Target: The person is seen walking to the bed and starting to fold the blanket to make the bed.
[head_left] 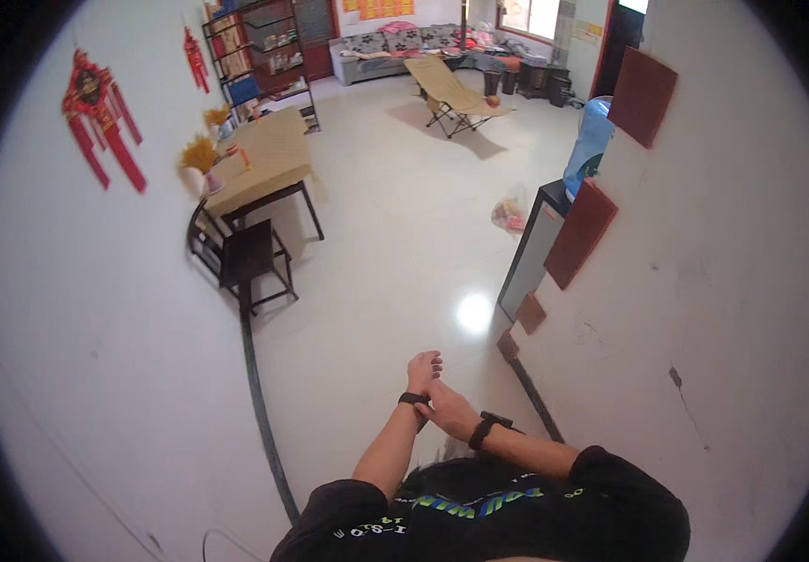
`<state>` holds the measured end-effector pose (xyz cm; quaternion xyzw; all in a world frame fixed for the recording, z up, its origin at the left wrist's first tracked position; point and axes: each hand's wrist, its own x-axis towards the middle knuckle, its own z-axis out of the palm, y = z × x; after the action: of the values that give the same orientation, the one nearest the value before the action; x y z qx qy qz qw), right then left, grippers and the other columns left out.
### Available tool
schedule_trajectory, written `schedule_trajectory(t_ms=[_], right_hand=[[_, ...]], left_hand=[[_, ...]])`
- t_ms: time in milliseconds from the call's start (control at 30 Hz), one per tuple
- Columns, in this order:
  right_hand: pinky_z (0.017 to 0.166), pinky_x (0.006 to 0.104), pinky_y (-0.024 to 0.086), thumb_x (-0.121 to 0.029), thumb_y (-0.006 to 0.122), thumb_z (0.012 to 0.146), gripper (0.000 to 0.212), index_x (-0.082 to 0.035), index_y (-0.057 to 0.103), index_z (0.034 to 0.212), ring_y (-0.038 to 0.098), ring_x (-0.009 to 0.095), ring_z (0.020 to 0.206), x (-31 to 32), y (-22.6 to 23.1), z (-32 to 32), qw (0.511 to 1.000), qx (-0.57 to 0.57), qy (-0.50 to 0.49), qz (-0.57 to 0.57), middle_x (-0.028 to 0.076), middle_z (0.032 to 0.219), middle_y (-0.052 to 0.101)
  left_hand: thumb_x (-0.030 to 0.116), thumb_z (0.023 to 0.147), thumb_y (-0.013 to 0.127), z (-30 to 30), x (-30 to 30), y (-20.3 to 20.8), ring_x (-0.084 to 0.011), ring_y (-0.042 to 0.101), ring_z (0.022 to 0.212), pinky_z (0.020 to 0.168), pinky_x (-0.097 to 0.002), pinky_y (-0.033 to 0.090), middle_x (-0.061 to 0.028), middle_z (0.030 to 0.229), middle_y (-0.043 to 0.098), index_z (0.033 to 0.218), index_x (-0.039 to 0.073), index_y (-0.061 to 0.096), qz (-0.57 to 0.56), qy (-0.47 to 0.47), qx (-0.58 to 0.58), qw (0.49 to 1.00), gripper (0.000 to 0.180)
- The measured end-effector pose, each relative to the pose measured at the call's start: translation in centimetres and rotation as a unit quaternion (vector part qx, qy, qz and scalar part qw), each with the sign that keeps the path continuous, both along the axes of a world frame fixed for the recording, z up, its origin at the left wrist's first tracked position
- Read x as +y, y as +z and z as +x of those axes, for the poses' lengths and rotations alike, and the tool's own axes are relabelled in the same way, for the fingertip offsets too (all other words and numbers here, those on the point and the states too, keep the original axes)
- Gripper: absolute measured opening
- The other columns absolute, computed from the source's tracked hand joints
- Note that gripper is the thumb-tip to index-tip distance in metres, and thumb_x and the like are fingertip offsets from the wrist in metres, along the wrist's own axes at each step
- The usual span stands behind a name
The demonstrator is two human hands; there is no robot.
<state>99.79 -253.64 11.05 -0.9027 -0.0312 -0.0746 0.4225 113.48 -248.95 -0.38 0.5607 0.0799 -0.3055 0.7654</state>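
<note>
In front of my torso, my left hand (pixel 423 371) is raised with its fingers curled in, and nothing shows in it. A black wristband (pixel 413 398) sits around my left wrist. My right hand (pixel 452 412) reaches across to that wrist, its thumb and fingers closed on the band; the fingertips are partly hidden behind the wrist. Around my right wrist is a second black band (pixel 485 432) with a small dark block on it.
White walls run along both sides. On the left stand a dark chair (pixel 249 253) and a cloth-covered table (pixel 278 155). To the right is a water dispenser (pixel 528 251) with a blue bottle (pixel 588 145). A plastic bag (pixel 508 216) lies on the floor; a folding lounger (pixel 447 89) stands farther off.
</note>
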Motion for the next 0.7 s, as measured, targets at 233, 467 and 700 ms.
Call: schedule_trajectory(t_ms=[233,467,700], right_hand=[[0.076,0.0419,0.049,-0.017,0.067,0.086,0.022,-0.002,0.054,0.097,0.058,0.033,0.091,-6.4,-0.9,17.5,0.995,-0.09,-0.036,0.003,0.015,0.097,0.057],[0.069,0.0407,0.052,-0.025,0.062,0.09,0.028,-0.001,0.051,0.1,0.06,0.034,0.088,-13.0,0.4,35.5,0.992,-0.111,-0.024,-0.047,0.016,0.095,0.054],[0.078,0.0488,0.048,-0.024,0.059,0.092,0.032,0.0,0.045,0.109,0.058,0.043,0.091,-20.1,0.6,54.2,1.0,-0.003,0.005,0.023,0.023,0.102,0.058]], left_hand=[[0.02,0.09,0.056,18.7,-7.4,0.3,-0.0134,0.055,0.064,0.055,-0.0262,0.045,-0.0038,0.079,0.06,0.1,0.003,0.066,-0.026,0.002,0.05,0.998,0.022],[0.016,0.087,0.06,37.0,-12.4,2.4,-0.012,0.051,0.057,0.051,-0.0258,0.042,-0.0027,0.073,0.058,0.092,0.003,0.063,0.063,-0.016,0.004,0.998,0.014],[0.02,0.089,0.059,55.1,-19.3,2.8,-0.0079,0.051,0.058,0.049,-0.0239,0.037,0.0008,0.064,0.056,0.077,0.007,0.063,0.046,-0.097,-0.053,0.993,0.018]])
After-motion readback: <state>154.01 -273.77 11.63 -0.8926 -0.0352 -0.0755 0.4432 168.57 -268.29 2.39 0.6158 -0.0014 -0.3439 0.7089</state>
